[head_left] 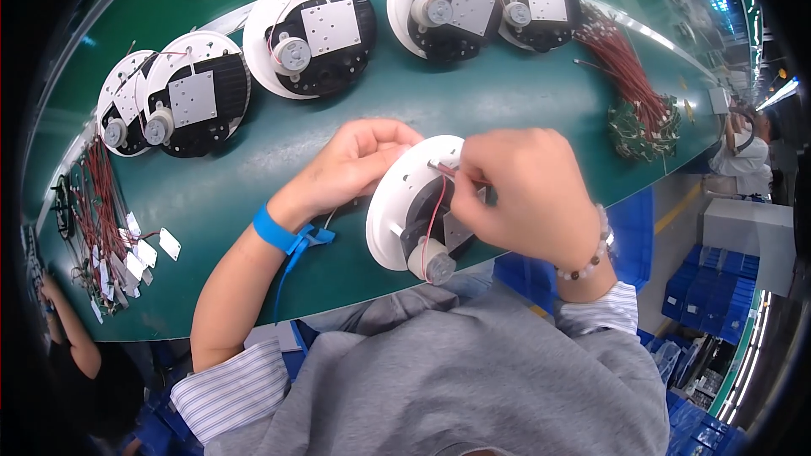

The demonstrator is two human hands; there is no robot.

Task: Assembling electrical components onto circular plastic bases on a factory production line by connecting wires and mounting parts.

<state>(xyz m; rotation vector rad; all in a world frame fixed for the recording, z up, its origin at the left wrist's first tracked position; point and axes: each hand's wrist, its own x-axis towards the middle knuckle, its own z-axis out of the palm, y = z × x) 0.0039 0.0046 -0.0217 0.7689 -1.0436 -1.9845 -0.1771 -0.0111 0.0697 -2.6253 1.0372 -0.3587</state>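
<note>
A round white disc assembly with a black body and a small silver motor is tilted up on edge at the near rim of the green belt. My left hand grips the disc from behind at its upper left. My right hand covers the disc's right side and pinches a thin metal pin with red wires running down to the motor. A blue wrist strap sits on my left wrist, a bead bracelet on my right.
Several matching disc assemblies lie in a row across the far belt. Bundles of red wires with small boards lie at the right and at the left. Another person's arm shows at lower left, another worker at far right.
</note>
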